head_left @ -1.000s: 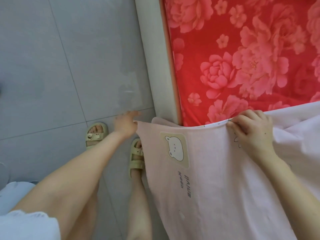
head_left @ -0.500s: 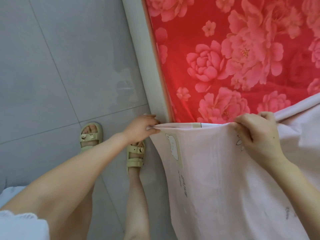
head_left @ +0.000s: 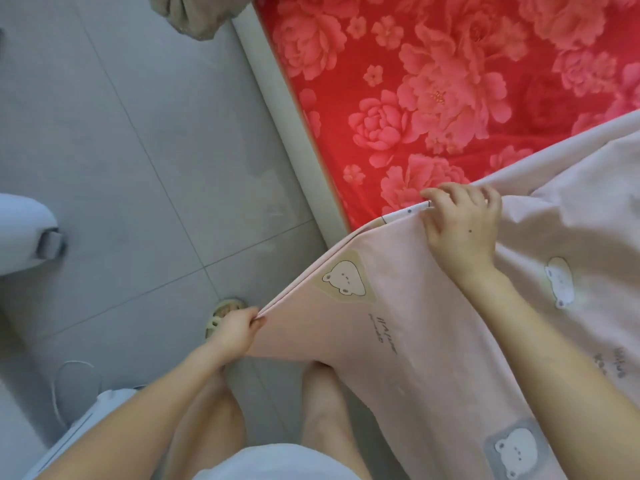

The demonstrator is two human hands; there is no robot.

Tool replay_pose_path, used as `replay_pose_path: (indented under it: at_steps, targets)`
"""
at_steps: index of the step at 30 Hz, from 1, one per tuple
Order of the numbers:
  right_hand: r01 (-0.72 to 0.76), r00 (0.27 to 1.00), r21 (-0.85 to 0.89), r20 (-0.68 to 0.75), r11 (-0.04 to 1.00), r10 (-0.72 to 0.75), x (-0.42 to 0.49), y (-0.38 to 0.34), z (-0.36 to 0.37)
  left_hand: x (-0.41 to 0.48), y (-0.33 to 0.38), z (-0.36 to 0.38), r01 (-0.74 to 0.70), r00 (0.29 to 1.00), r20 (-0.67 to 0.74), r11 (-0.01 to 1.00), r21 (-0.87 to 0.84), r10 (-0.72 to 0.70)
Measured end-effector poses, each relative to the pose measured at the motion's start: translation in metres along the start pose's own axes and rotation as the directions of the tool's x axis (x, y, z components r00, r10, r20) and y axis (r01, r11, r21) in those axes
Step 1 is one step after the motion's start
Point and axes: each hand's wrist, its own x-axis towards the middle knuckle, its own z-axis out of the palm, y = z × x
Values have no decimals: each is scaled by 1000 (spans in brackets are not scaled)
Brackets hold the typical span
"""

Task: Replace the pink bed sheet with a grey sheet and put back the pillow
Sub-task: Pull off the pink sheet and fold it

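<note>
Now the pink bed sheet [head_left: 398, 375] fills the lower right of the frame, partly covering the red floral mattress [head_left: 433, 98] at upper right. At lower centre the left hand [head_left: 239, 327] pinches its edge with curled fingers; the right hand [head_left: 460, 223] grips the same edge further up.

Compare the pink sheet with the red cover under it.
The pink sheet is pale with small bear prints; the red cover is vivid with large flowers. The pink sheet is lifted, gripped by the left hand and right hand; the red cover lies flat. Both are printed fabric.
</note>
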Motion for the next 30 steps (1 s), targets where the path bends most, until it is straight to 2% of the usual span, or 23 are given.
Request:
replay_pose_path:
  at_steps: [3,5,7,10,12,14,17,20,22,24,25,28,29,30]
  targets:
    - [-48,999,188,-8,981,50,-38,-45,-21,-27,-2,-1,64,993,-86,988,-140,-77]
    - [-155,986,356,106,922,125,-79,-82,-32,-49,1,2,38,984,-166,981,-190,-70]
    - [-238,960,491,252,838,125,-123,-118,-45,-74,8,-1,10,976,-207,973,-231,-60]
    - [-317,873,584,487,747,-10,-178,-166,-69,-118,21,-13,-39,991,-130,940,-338,-6]
    - [-347,820,603,567,718,-80,-206,-191,-93,-152,35,-23,-72,997,-36,907,-415,63]
    - [-375,824,641,562,670,-77,-230,-209,-121,-185,54,-33,-83,993,36,877,-473,113]
    - [-389,882,650,467,653,61,-264,-219,-161,-230,91,-49,-71,981,109,817,-572,161]
    - [-407,913,674,281,616,296,-293,-220,-197,-271,137,-54,-129,957,144,813,-567,253]
    - [-428,869,717,159,551,469,-306,-219,-222,-298,166,-48,-179,933,170,819,-545,317]
    - [-442,804,788,137,428,579,-314,-213,-252,-321,194,-38,-217,918,176,822,-526,355]
    - [-437,781,839,176,323,599,-318,-208,-267,-331,207,-33,-237,917,161,823,-517,366]
    - [-328,803,938,338,-109,490,-334,-188,-302,-358,240,-20,-307,908,107,818,-486,405]
    - [-285,809,937,347,-199,475,-339,-182,-310,-366,250,-15,-326,902,101,815,-480,420]
    - [-260,796,936,346,-236,496,-345,-176,-317,-375,260,-10,-338,895,102,810,-480,434]
